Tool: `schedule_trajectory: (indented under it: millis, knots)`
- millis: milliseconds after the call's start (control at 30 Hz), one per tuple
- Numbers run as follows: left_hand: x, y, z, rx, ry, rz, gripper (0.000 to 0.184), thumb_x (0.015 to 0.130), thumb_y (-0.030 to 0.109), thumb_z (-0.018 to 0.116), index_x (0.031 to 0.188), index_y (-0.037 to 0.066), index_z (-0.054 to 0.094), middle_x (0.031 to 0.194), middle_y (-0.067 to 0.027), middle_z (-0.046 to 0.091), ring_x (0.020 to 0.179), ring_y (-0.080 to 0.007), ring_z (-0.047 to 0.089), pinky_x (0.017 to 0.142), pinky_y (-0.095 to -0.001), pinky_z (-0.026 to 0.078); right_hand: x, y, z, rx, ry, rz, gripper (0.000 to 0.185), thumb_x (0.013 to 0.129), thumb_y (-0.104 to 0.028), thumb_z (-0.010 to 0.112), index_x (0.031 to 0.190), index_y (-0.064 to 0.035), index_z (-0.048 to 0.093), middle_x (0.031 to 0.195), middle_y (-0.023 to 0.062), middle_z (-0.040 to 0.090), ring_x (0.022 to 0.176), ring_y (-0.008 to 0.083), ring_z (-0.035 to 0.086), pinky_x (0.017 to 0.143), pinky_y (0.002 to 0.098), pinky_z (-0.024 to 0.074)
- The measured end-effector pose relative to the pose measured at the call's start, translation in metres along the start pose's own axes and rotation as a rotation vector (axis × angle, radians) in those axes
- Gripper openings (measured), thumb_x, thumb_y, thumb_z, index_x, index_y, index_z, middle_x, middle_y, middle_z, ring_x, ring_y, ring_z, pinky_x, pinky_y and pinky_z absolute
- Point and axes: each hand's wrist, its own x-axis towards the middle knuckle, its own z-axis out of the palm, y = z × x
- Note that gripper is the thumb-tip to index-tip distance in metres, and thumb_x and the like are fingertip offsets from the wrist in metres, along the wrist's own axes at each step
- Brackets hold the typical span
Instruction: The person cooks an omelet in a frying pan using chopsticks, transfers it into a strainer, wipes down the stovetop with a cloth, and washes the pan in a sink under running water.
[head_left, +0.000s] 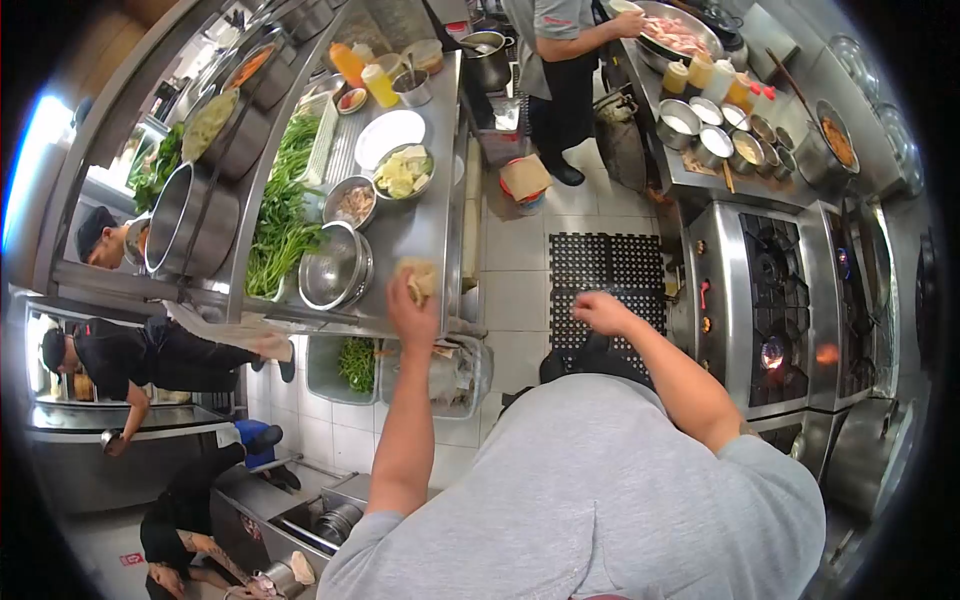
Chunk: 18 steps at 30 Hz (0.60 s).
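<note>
My left hand (412, 318) is closed on a folded tan cloth (418, 276), over the right edge of the steel prep counter (398, 237). Just left of it sit nested metal bowls and a colander (332, 266). Further along the counter are a bowl of chopped pale-green vegetable (404, 172), a bowl of pinkish pieces (354, 204) and a white plate (390, 138). My right hand (604, 312) hangs in front of my body over the black floor mat (607, 262), its fingers curled with nothing seen in them.
Leafy greens (285, 215) line the counter's left side. Plastic bins (452, 375) stand below. On my right is a gas stove (770, 300) with a lit flame, near sauce bottles (718, 80) and small pots (715, 145). A co-worker (560, 75) stands ahead; several others are at left.
</note>
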Motion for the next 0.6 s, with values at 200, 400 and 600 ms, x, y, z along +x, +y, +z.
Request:
schedule_trajectory:
  millis: [200,400,600]
  knots:
    - [-0.026,-0.071,0.021,0.618,-0.282,-0.281,0.049,0.083,0.029,0.065,0.125,0.006,0.056,0.135,-0.0210,0.047,0.125,-0.0422,0.041,0.103,-0.0562,0.033,-0.139,0.253,0.076,-0.327,-0.027,0.454,0.028,0.085,-0.024,0.055,0.092,-0.0021,0.071,0.098,0.0216,0.067,0.094,0.0383,0.063,0.084,0.0454,0.0492]
    - [-0.083,-0.010,0.100,0.009,-0.653,-0.105,0.049,0.084,0.023,0.064,0.126,0.001,0.054,0.124,-0.0214,0.054,0.116,-0.0379,0.049,0.100,-0.0463,0.038,-0.344,0.310,0.169,-0.260,0.043,0.919,0.027,0.076,-0.022,0.054,0.081,-0.0027,0.074,0.089,0.0238,0.067,0.085,0.0396,0.066,0.077,0.0474,0.0522]
    - [-0.200,-0.043,0.193,-0.036,-1.821,-0.042,0.040,0.086,0.024,0.063,0.117,-0.001,0.060,0.108,-0.0161,0.063,0.096,-0.0261,0.060,0.083,-0.0404,0.047,-0.361,0.270,0.217,-0.150,0.084,0.977,0.025,0.078,-0.019,0.056,0.086,-0.0029,0.073,0.087,0.0200,0.069,0.085,0.0372,0.066,0.075,0.0465,0.0525]
